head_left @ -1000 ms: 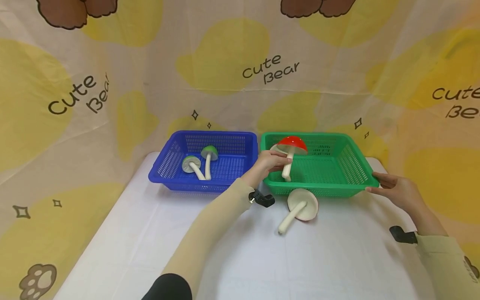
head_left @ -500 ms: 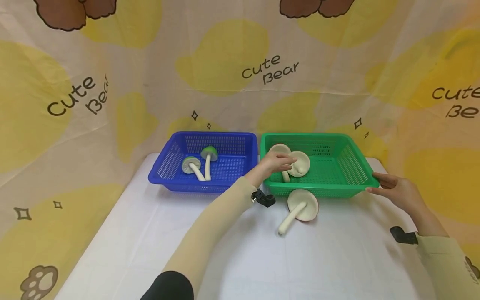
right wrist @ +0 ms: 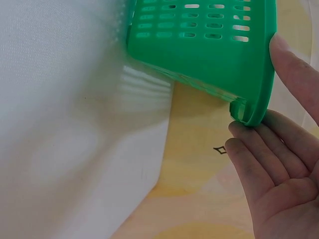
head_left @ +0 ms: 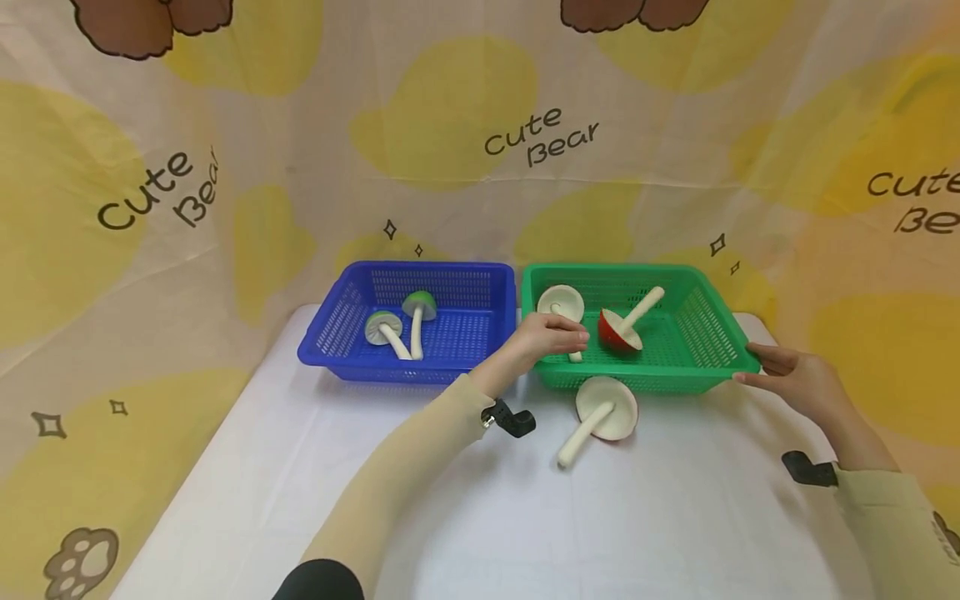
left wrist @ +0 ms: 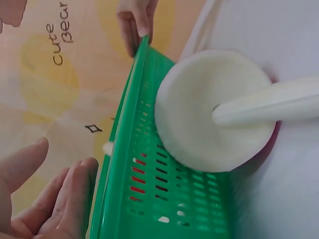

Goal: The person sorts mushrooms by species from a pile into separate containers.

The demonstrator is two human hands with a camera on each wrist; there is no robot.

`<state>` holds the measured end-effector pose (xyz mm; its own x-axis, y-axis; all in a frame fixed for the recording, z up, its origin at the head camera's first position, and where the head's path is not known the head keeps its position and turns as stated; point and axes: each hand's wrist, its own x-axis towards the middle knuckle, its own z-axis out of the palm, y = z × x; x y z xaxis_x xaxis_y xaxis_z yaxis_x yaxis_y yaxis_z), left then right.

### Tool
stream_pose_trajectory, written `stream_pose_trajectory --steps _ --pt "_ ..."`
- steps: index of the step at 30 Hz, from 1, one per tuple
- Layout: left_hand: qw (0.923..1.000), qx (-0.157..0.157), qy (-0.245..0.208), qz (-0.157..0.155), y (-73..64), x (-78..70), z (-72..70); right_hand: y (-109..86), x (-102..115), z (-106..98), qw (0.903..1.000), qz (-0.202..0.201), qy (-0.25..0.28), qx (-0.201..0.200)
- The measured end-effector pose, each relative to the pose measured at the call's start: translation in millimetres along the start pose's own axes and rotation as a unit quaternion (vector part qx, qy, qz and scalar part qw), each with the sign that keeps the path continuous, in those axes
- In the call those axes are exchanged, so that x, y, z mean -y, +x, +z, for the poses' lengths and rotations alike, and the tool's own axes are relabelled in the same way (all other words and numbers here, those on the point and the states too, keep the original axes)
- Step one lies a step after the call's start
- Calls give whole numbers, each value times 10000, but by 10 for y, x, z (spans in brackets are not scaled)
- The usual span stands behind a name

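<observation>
My left hand (head_left: pixel 553 336) hovers over the near left side of the green basket (head_left: pixel 686 382), holding nothing; in the left wrist view its thumb and fingers (left wrist: pixel 79 194) stand apart. Inside that basket a red-capped toy mushroom (head_left: pixel 618 332) lies cap down, its stem pointing up and right. Another toy mushroom (head_left: pixel 561 300) rests at the basket's left, pale underside showing, partly hidden by my hand. My right hand (head_left: pixel 802 383) grips the basket's right corner, thumb and fingers (right wrist: pixel 264 149) on either side of the rim. A third mushroom (head_left: pixel 611 412) lies on the white cloth before the basket.
Left of the green basket, almost against it, stands a blue basket (head_left: pixel 360 372) with two green-capped toy mushrooms (head_left: pixel 385 327) in it. The white-covered table (head_left: pixel 525 533) runs back to a printed cloth backdrop (head_left: pixel 450 108) behind both baskets.
The left hand has let go of the red-capped mushroom, which tipped over and came to lie cap down farther right in the green basket. The right hand has stayed at the corner.
</observation>
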<state>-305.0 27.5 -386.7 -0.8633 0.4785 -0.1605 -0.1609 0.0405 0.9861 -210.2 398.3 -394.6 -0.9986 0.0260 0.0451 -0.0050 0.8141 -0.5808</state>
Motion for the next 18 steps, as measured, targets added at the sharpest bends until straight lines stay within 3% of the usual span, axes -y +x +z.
stream_pose_trajectory --steps 4,14,18 --pt "9999 151 -23 42 -141 64 33 -5 0 3 10000 34 12 36" --pt "9964 504 630 255 -535 208 90 3 -5 15 9999 66 56 132" --pt "9953 565 750 248 -622 304 104 14 -7 5 9999 46 32 142"
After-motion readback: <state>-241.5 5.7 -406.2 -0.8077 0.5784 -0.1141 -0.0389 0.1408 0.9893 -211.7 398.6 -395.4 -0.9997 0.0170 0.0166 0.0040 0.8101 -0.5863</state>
